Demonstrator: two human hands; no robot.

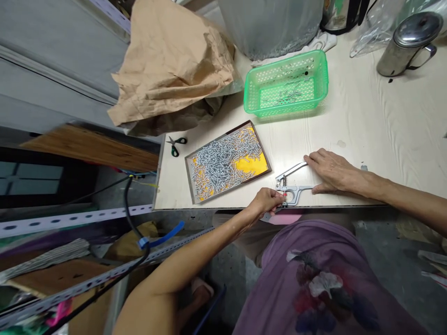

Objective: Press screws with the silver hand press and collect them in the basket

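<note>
My right hand point(331, 172) is wrapped round the handles of silver hand-press pliers point(296, 191), which lie on the table near its front edge. The two handles stand apart, and a coil spring shows between the arms. At the jaw end my left hand point(267, 202) is closed in a pinch. Whatever its fingertips hold is too small and too covered to make out. Left of the pliers lies a shallow tray point(267, 168) with a yellow bottom. Heaped in it are many small, thin silver pieces point(220, 160) that look like springs or screws.
A green perforated basket point(251, 95) holding more silver pieces stands behind the tray. Small scissors point(175, 145) lie near the table's left edge. Crumpled brown paper point(174, 65) sits at the back left, a metal jug point(407, 46) at the back right.
</note>
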